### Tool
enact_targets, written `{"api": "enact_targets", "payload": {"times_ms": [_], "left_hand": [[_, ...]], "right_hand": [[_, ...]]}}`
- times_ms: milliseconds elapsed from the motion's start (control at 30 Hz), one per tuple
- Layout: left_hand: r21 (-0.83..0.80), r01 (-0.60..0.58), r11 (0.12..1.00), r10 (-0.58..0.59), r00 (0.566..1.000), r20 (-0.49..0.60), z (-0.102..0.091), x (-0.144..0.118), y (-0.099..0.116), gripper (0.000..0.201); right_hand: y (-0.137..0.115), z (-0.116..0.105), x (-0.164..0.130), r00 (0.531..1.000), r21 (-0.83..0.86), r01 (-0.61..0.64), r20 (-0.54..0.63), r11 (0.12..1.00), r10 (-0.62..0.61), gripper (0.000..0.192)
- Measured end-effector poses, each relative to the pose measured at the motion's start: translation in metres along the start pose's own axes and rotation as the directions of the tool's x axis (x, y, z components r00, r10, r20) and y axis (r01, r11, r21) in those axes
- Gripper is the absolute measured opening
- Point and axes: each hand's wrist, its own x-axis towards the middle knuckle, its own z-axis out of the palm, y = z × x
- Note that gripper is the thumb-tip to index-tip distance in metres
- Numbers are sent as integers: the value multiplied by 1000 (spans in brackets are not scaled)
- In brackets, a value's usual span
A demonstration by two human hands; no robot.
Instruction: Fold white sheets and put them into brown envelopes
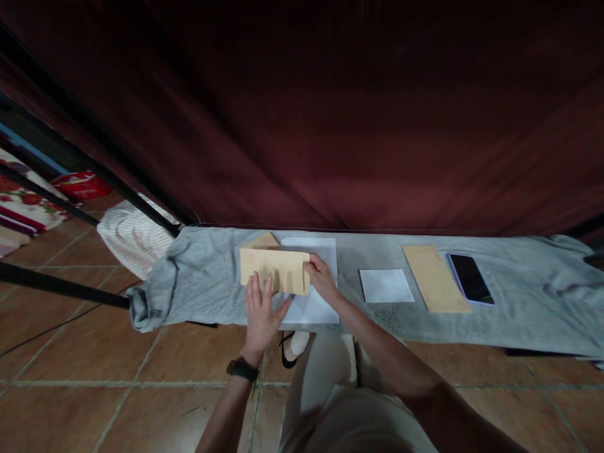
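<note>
A tan paper envelope (283,261) is held slightly raised over white paper on the cloth-covered bench. My right hand (321,278) pinches its right end, where a narrow folded flap or opening shows. On the lower left of its face, my left hand (262,311) lies with fingers stretched and thumb apart. Beneath the envelope is a white sheet of paper (325,308), partly covered. Another tan envelope (265,240) peeks out behind it, mostly hidden.
To the right lie a small white card or paper stack (387,286), a tan envelope (434,280) and a phone (470,279). Grey cloth (377,251) covers the narrow bench. A dark red curtain (330,157) hangs behind it. Black metal bars (61,286) stand at the left.
</note>
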Motion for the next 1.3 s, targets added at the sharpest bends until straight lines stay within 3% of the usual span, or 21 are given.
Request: {"api": "enact_targets", "payload": {"times_ms": [167,333,567,767,933,1300], "left_hand": [[101,-111,989,94,983,159,-10,7,5,111],[48,-197,979,165,914,371,-8,4,22,119],[-93,-194,977,212,796,567,7,-2,38,129],[-146,-214,966,258,750,609,11,1,42,134],[-166,-236,957,287,731,619,15,2,44,132],[-135,-280,950,308,787,534,18,0,48,118]], "right_hand": [[-5,-43,-27,993,85,-88,89,993,81,16],[6,-80,-57,969,166,-227,136,960,206,24],[19,-105,-81,978,151,-170,148,974,148,23],[32,-109,-86,981,138,-154,141,978,134,21],[31,-110,-87,988,10,-108,109,994,107,17],[34,-115,-91,994,-241,-104,-9,965,105,13]]}}
